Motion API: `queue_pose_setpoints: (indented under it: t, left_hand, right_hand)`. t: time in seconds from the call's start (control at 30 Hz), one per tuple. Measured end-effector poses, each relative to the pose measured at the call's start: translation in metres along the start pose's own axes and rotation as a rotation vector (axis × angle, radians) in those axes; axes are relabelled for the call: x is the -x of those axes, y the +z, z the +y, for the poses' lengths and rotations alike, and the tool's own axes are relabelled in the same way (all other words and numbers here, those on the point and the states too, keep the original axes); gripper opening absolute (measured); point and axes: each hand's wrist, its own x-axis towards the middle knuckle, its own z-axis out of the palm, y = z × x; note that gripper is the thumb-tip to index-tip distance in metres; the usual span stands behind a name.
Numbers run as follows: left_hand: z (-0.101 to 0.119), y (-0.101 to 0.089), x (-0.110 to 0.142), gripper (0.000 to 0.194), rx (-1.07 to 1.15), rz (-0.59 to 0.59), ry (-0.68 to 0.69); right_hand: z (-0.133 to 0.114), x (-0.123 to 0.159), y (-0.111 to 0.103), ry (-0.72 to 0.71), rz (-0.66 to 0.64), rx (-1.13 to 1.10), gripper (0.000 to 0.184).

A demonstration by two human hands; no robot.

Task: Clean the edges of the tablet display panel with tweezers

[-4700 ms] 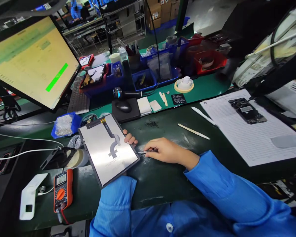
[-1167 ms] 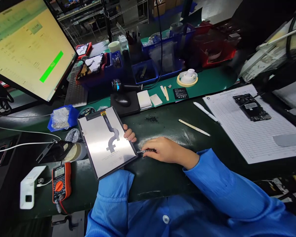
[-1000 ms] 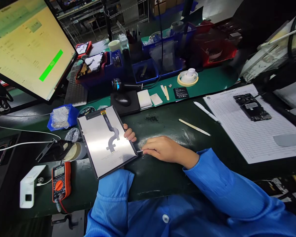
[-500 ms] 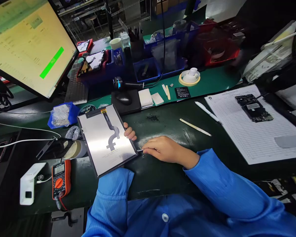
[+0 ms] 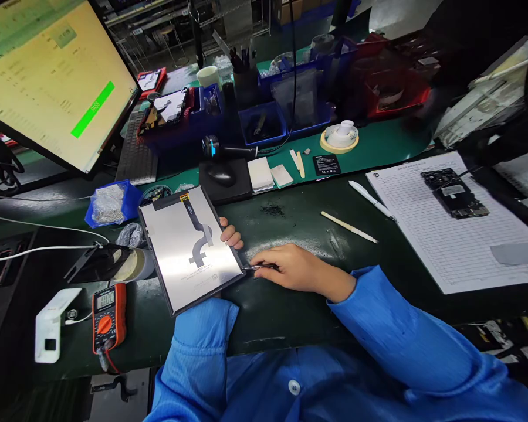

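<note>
My left hand holds a tablet display panel from beneath, its fingers curled over the right edge. The panel is tilted, silver back up, with a dark flex cable running down it; my palm is hidden below. My right hand is closed around thin metal tweezers, their tip at the panel's lower right corner. Whether the tip grips anything there is too small to tell. Black scraps lie on the dark mat beyond my hands.
An orange multimeter and a white bracket stand at left, below a monitor. A pale stick, a white pen and a lined sheet bearing a circuit board lie at right. Blue bins line the back.
My right fingers have shifted slightly on the tweezers, so more of the tool shows between them. The panel and my left hand stay almost where they were.
</note>
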Motion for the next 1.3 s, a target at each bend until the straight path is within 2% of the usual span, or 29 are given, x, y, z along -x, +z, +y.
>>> queue_pose_setpoints:
  t: [0.1, 0.23, 0.33, 0.4, 0.47, 0.57, 0.77, 0.97, 1.1, 1.3]
  left_hand:
    - [0.000, 0.001, 0.000, 0.035, -0.003, 0.031, -0.002]
    - [0.003, -0.002, 0.000, 0.037, -0.021, 0.025, -0.010]
    - [0.004, -0.005, -0.002, 0.038, -0.060, 0.019, -0.031]
    - [0.003, -0.006, -0.002, 0.036, -0.053, 0.016, -0.021]
    - [0.002, -0.004, -0.002, 0.035, -0.025, 0.024, 0.003]
    - [0.001, 0.001, 0.000, 0.035, 0.004, 0.031, 0.006]
    - [0.001, 0.009, 0.003, 0.040, 0.022, 0.042, 0.014]
    - [0.000, 0.010, 0.003, 0.036, -0.022, 0.092, 0.019]
    - [0.000, 0.011, 0.004, 0.039, -0.007, 0.065, 0.031]
    - [0.000, 0.012, 0.005, 0.038, 0.000, 0.057, 0.038]
  right_hand:
    - [0.001, 0.000, 0.001, -0.015, 0.004, -0.003, 0.011]
    - [0.004, -0.001, 0.003, -0.088, 0.014, 0.070, 0.019]
    - [0.004, -0.001, 0.003, -0.067, 0.006, 0.075, 0.020]
    - [0.002, 0.000, 0.003, -0.024, 0.006, 0.037, 0.015]
    - [0.001, 0.000, 0.003, 0.002, 0.004, 0.009, 0.012]
    - [0.003, 0.001, 0.004, -0.034, 0.012, 0.023, 0.011]
    - [0.004, 0.000, 0.005, -0.059, 0.017, 0.073, 0.023]
    - [0.000, 0.001, 0.004, 0.000, 0.010, -0.018, 0.011]
    - [0.004, 0.001, 0.005, -0.093, 0.030, 0.046, 0.020]
    - [0.005, 0.001, 0.006, -0.097, 0.042, 0.084, 0.025]
